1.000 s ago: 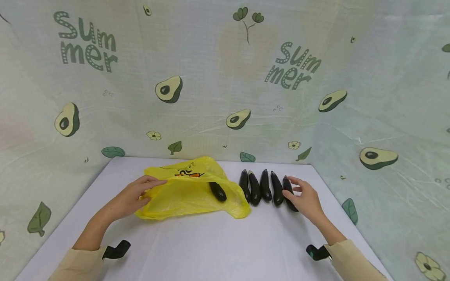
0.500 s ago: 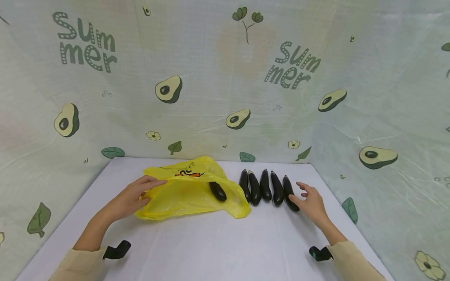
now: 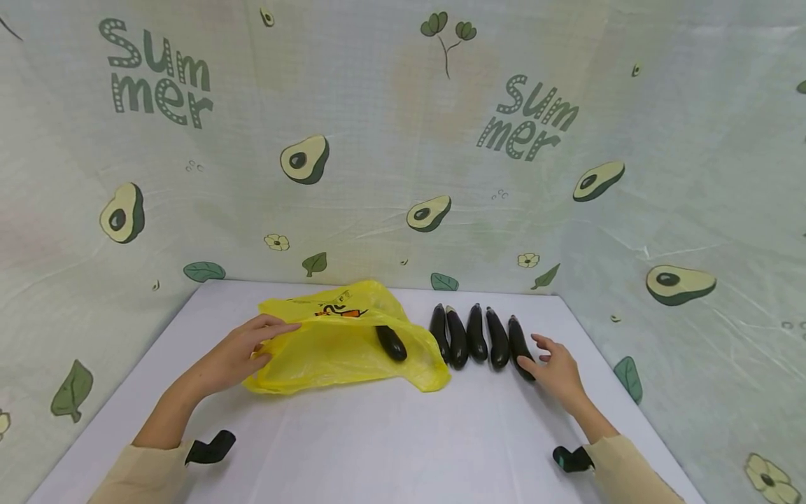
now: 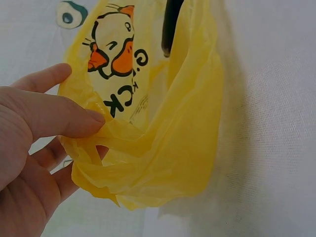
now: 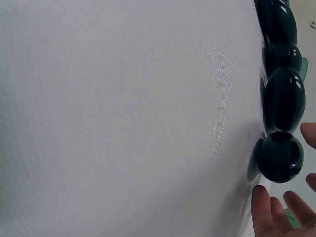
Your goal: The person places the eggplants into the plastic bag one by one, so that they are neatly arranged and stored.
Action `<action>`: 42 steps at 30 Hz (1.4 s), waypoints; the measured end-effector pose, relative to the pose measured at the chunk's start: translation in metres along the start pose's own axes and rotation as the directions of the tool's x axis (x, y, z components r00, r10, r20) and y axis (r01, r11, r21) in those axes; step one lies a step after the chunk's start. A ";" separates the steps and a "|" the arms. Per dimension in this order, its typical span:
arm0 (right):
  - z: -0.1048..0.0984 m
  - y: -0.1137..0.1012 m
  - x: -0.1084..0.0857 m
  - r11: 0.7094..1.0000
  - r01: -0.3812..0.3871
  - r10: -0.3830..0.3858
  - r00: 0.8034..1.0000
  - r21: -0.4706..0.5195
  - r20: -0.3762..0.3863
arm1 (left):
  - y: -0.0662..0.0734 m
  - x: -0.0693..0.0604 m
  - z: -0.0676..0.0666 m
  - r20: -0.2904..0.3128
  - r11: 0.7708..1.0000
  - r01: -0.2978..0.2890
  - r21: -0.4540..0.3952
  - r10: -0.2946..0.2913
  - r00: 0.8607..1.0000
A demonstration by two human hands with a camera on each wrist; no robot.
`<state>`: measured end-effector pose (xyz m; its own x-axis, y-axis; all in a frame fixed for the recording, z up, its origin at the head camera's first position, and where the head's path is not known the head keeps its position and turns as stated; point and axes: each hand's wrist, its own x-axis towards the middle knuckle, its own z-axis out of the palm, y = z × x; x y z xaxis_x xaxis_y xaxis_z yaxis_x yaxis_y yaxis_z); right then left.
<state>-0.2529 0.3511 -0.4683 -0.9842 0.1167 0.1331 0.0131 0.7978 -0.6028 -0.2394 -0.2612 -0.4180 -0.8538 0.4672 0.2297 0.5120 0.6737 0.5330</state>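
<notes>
Eggplants (image 3: pixel 476 334): in the head view five lie towards the table's (image 3: pixel 378 448) far right corner, my right hand (image 3: pixel 557 369) beside the end one; a sixth is inside the bag (image 3: pixel 334 360). Left wrist view: my left hand (image 4: pixel 39 118) pinches the bag's rim. Right wrist view: my fingers (image 5: pixel 264 212) stand parted, gripping nothing.
</notes>
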 end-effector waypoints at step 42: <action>-0.010 0.006 0.004 0.986 -0.119 0.090 0.971 0.119 0.221 | -0.001 0.000 0.001 -0.006 1.000 -0.021 -0.007 0.021 1.000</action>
<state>-0.2547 0.3621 -0.4635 -0.9936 0.0545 -0.0989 0.1086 0.7021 -0.7037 -0.2398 -0.2613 -0.4198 -0.8435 0.4777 0.2456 0.5290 0.6598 0.5336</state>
